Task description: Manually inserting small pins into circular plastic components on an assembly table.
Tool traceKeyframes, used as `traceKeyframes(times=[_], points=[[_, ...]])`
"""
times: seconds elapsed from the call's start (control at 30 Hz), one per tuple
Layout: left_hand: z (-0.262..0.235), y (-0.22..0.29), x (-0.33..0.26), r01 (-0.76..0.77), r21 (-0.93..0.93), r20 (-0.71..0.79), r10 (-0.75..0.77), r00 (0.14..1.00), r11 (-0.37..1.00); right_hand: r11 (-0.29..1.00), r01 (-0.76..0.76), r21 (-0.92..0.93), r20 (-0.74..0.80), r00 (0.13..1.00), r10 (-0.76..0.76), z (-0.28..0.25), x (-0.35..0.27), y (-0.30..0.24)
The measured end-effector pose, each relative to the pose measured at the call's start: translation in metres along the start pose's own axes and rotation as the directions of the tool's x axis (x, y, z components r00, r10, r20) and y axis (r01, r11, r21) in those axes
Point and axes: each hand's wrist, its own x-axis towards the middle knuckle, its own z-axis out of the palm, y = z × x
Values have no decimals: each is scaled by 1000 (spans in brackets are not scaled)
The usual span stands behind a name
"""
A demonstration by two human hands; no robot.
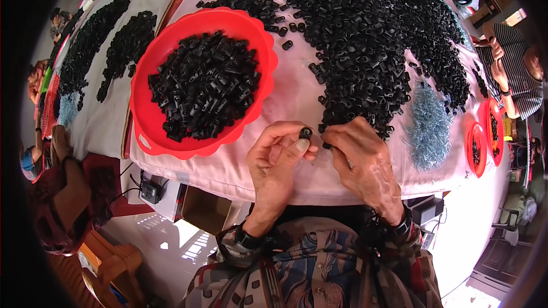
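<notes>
Over the near edge of the cloth-covered table, my left hand pinches a small black plastic piece between thumb and fingers, its round end facing up. Just to its right, my right hand is closed with fingertips together. A dark bit shows at those fingertips, mostly hidden, seemingly another small black piece. Behind my right hand spreads a large heap of small black plastic pieces. To the left of my hands, a red scalloped basin holds many more black pieces.
A heap of fine silvery-blue wire-like pieces lies right of my right hand. Two red baskets stand at the table's right edge. Other people work at the right and left. An open cardboard box sits below the table edge.
</notes>
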Motion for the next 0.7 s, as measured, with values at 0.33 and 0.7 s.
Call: traceKeyframes(times=[0.33, 0.7], points=[[0, 2, 0, 36, -36, -27, -37, 999, 999, 999, 9, -37, -58, 998, -12, 9, 9, 1], [-2, 0, 1, 40, -81, 6, -40, 999, 996, 961, -31, -273, 25, 999, 40, 18, 14, -6]])
